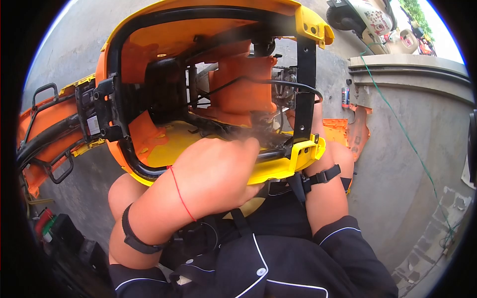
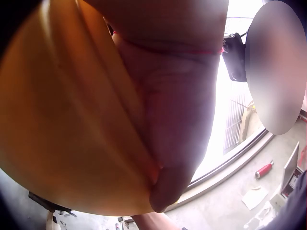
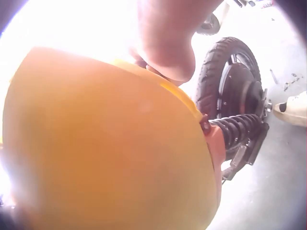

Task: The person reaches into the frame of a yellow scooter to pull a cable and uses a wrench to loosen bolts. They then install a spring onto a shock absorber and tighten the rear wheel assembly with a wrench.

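Observation:
An orange and yellow scooter body [image 1: 273, 172] with a seat opening framed by a black metal tube [image 1: 130, 149] stands in front of me. My left hand [image 1: 218, 166] grips the near yellow rim, its thumb outside and its fingers over the edge. In the left wrist view that thumb [image 2: 168, 191] lies along the yellow panel [image 2: 72, 124]. My right arm passes beyond the black crossbar [image 1: 302, 89], and the hand is mostly hidden in the head view. The right wrist view shows part of my right hand [image 3: 168, 52] at the panel's edge; whether it holds anything I cannot tell.
A black cable [image 1: 268, 81] spans the opening. The rear wheel [image 3: 230, 81] and a coil shock absorber [image 3: 240, 128] sit beside the panel. On the floor lie orange panels [image 1: 355, 131], a spray can [image 1: 345, 98] and a green cord [image 1: 397, 114]. Another scooter [image 1: 370, 17] stands behind.

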Tool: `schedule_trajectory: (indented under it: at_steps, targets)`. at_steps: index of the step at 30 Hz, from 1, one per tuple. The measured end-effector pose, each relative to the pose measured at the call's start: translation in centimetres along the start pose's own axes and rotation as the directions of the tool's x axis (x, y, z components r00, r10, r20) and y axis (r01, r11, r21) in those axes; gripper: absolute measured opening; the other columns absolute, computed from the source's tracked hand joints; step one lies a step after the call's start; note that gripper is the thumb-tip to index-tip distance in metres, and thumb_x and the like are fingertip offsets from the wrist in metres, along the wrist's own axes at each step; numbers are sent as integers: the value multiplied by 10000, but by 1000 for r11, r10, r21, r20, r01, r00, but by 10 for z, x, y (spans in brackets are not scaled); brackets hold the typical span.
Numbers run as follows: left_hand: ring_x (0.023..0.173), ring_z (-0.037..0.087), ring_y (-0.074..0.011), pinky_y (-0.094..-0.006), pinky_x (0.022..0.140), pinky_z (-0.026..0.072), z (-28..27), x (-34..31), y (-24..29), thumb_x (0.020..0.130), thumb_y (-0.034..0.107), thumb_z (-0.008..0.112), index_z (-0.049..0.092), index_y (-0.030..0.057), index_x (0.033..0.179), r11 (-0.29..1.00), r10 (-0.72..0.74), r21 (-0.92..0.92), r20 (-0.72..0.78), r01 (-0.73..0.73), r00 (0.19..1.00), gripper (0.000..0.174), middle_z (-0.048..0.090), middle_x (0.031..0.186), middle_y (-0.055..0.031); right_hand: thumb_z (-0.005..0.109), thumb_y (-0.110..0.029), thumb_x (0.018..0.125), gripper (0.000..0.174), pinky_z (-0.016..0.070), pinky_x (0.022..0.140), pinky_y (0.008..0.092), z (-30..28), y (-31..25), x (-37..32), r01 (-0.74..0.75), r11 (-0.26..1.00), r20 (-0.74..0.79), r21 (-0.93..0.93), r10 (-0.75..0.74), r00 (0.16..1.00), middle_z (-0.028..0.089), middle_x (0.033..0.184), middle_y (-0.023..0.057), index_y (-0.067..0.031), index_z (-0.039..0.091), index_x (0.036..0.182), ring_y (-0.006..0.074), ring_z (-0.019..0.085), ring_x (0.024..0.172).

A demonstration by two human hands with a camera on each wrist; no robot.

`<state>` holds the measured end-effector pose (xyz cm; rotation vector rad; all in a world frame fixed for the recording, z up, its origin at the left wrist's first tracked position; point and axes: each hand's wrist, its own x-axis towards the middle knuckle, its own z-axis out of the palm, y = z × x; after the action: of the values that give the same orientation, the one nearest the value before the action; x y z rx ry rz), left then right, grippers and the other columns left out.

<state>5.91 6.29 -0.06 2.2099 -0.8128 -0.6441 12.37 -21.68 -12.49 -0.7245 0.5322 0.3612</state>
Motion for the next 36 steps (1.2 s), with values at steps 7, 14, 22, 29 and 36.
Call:
schedule_trajectory:
  at_steps: [7,14,22,29,36]
  targets:
    - [725,663,-416,-491,658,527,-9,6,0,829,358,763,552,-23,968,999,-12,-40,144,18,990,457,667,746,-210,503,-346,1052,392,373,369,246,30,-8,-37,315,887,-86,-339,-362,928,508,530,40,-138,457,723,139,483,408]
    - [730,662,-428,-501,667,525,-13,11,0,821,354,757,562,-24,990,996,-46,-58,221,61,974,458,667,752,-221,512,-350,1045,348,348,379,262,22,-15,-37,300,921,-54,-248,-323,945,427,517,8,-149,454,767,137,447,444]
    - [730,666,-425,-495,664,529,-11,8,0,809,336,762,572,-14,980,996,-55,-65,182,68,982,433,670,754,-219,508,-330,1034,356,309,362,245,6,-16,-22,96,993,-248,-64,-109,963,407,514,-50,-196,436,712,101,413,439]
    - [728,669,-417,-492,659,532,-10,7,4,803,325,762,576,-13,985,997,-70,-34,158,76,985,426,673,754,-214,443,-351,1048,422,289,364,208,-12,-2,-7,46,994,-202,-102,-66,977,425,515,-47,-196,436,656,87,381,409]
    - [742,669,-421,-491,669,532,-10,7,5,805,324,757,577,-17,988,996,-76,-22,158,81,985,427,675,766,-217,413,-370,1056,461,280,359,212,-11,3,-4,82,963,-127,-256,-118,985,420,518,-40,-192,420,631,87,347,398]
